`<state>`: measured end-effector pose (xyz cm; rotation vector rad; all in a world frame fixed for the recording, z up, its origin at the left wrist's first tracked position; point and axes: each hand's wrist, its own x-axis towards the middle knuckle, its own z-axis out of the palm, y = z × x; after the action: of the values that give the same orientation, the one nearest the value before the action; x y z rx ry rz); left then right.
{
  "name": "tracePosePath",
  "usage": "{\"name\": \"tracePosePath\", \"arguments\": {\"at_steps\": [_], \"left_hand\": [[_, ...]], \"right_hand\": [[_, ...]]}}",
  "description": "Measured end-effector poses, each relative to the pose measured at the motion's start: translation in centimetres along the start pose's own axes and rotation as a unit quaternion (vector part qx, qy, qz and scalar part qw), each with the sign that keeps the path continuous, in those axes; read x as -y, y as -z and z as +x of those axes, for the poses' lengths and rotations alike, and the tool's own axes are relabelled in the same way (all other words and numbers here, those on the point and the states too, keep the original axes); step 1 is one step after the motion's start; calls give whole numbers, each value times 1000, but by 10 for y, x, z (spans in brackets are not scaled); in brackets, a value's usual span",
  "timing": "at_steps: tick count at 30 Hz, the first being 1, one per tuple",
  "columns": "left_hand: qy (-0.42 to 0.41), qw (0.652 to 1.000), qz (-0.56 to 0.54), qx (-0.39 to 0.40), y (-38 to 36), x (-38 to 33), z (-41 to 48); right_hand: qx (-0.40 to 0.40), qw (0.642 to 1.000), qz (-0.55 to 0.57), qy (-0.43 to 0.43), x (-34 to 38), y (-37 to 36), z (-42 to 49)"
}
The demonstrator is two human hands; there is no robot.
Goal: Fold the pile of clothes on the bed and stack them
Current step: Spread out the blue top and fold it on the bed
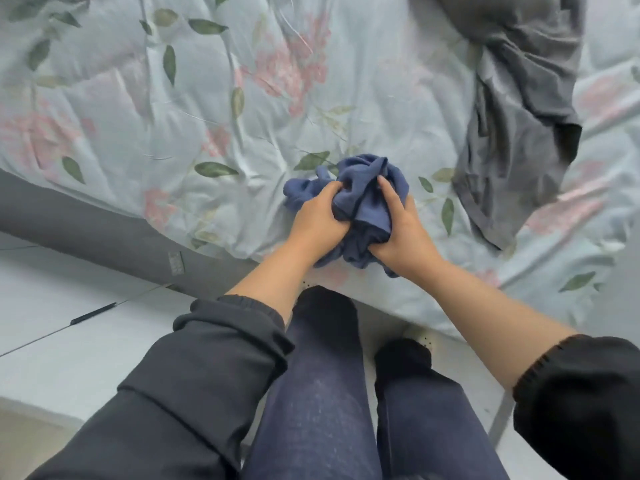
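Observation:
A crumpled blue garment lies bunched near the front edge of the bed, which has a pale floral quilt. My left hand grips its left side with fingers dug into the folds. On the garment's right side, my right hand holds the cloth, thumb pressed on top. A grey garment sprawls unfolded at the upper right of the bed, apart from the blue one.
The bed's grey side runs diagonally at the left, above a white tiled floor. My legs in dark trousers stand against the bed's front edge. The quilt spreads to the left and behind the blue garment.

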<state>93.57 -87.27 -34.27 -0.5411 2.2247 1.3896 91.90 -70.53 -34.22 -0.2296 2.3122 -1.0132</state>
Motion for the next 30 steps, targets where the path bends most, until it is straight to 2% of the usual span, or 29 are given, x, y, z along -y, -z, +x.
{"name": "tracePosePath", "arguments": {"at_steps": [3, 7, 10, 16, 20, 24, 30], "left_hand": [[-4, 998, -55, 30, -29, -27, -22], [-37, 996, -33, 77, -97, -79, -51], [-63, 992, -13, 110, -172, -126, -79], [-85, 988, -11, 131, -350, -210, -139], [-84, 984, -9, 157, -448, -252, -176], [-84, 982, 1, 167, -499, -292, -193], [-99, 985, 6, 143, -516, -333, -179]], "right_hand": [[6, 999, -1, -34, -20, 23, -36], [-52, 996, 33, -57, -58, 74, -99], [-95, 991, 65, -65, -103, 126, -159], [-162, 982, 31, -89, -221, 230, -278], [-164, 982, 6, -96, -287, 286, -351], [-178, 976, 23, -120, -316, 327, -393], [-197, 972, 25, -130, -321, 366, -385]]}}
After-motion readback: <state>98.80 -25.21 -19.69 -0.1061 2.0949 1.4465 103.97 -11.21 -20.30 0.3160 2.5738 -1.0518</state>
